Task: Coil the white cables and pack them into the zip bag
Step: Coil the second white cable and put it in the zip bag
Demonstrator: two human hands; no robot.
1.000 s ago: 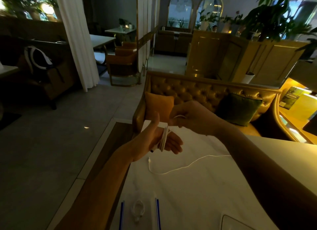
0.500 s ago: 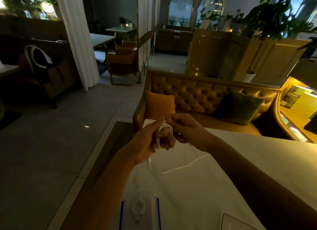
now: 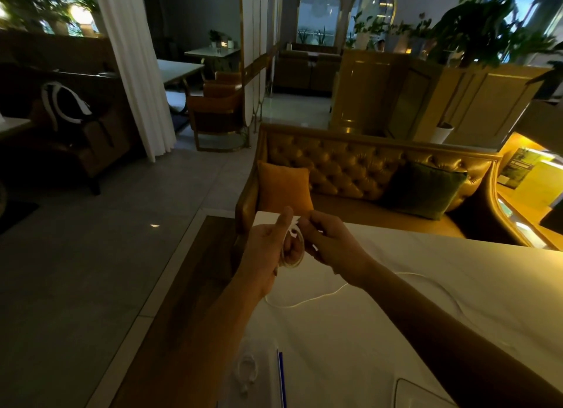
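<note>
A white cable [image 3: 294, 249] is looped into a small coil that my left hand [image 3: 268, 249] holds, thumb up, above the far left part of the white table [image 3: 426, 285]. My right hand [image 3: 329, 246] pinches the cable right beside the coil. The loose tail of the cable [image 3: 307, 302] trails down and curves across the table under my right forearm. A clear zip bag [image 3: 259, 374] with a blue strip lies at the near edge, with another coiled white cable [image 3: 246, 371] inside it.
A tufted gold sofa [image 3: 350, 170] with an orange cushion [image 3: 283, 188] and a green cushion [image 3: 423, 191] stands past the table's far edge. A flat object with a rounded corner [image 3: 411, 392] lies at the near right. Floor drops off to the left.
My left hand turned from flat palm to a curled hold on the coil. My right hand came down close against it. The tail on the table has shortened and shifted.
</note>
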